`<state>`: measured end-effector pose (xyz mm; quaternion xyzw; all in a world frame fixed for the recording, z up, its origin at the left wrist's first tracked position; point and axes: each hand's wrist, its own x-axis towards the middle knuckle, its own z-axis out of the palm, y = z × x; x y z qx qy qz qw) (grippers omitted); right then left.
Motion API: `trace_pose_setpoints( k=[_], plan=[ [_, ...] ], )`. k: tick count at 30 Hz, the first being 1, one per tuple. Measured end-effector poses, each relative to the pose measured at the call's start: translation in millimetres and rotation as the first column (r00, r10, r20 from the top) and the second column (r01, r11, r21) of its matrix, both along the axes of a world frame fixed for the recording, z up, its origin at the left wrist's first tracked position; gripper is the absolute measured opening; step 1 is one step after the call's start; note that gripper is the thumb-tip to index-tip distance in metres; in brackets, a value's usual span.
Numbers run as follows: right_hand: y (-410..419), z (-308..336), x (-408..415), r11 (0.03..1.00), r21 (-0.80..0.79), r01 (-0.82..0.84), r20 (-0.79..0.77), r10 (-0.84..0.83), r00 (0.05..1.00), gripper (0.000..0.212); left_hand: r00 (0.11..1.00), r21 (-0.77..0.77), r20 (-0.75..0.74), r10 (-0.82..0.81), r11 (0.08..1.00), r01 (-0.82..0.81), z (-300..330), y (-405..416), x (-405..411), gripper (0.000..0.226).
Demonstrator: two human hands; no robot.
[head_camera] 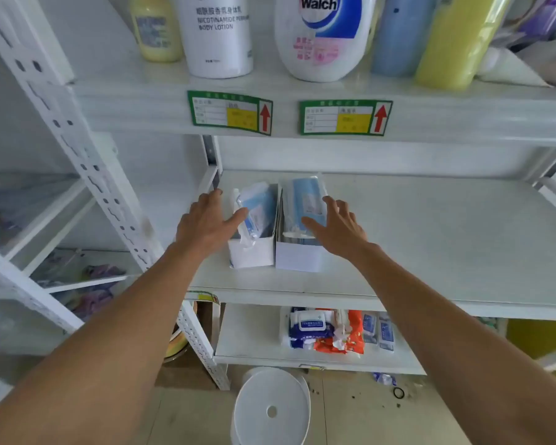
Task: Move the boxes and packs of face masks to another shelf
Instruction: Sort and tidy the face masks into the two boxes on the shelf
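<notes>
Two white open-topped boxes stand side by side on the middle shelf. The left box holds a blue face mask pack in clear wrap. The right box holds a larger blue mask pack. My left hand hovers at the left box's left side, fingers spread, thumb touching the left pack. My right hand is spread over the right box's right side, fingers against the right pack. Neither hand grips anything.
The upper shelf carries a body lotion bottle, a Walch bottle and blue and yellow rolls. Wipe packs lie on the lower shelf. A white stool stands on the floor. A perforated upright is at left.
</notes>
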<state>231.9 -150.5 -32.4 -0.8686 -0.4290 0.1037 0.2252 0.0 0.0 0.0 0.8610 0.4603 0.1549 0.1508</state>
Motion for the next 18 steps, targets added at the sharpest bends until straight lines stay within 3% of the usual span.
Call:
trace_pose_setpoints(
  k=[4, 10, 16, 18],
  plan=[
    [13, -7, 11, 0.999, -0.042, 0.033, -0.081, -0.037, 0.996, 0.083, 0.994, -0.209, 0.071, 0.077, 0.976, -0.061, -4, 10, 8, 0.087],
    [29, -18, 12, 0.991, 0.047, 0.124, -0.298, -0.104, 0.949, 0.077, 0.985, -0.389, 0.146, 0.090, 0.921, -0.026, -13, 20, 23, 0.071],
    [35, -20, 9, 0.964, 0.149, 0.219, -0.388, -0.147, 0.910, 0.083, 0.991, -0.342, 0.115, 0.073, 0.939, -0.029, -16, 22, 36, 0.047],
    [35, -20, 10, 0.949, 0.178, 0.261, -0.388, -0.177, 0.905, 0.086, 0.994, -0.313, 0.079, 0.078, 0.948, -0.049, -17, 21, 41, 0.050]
  ],
)
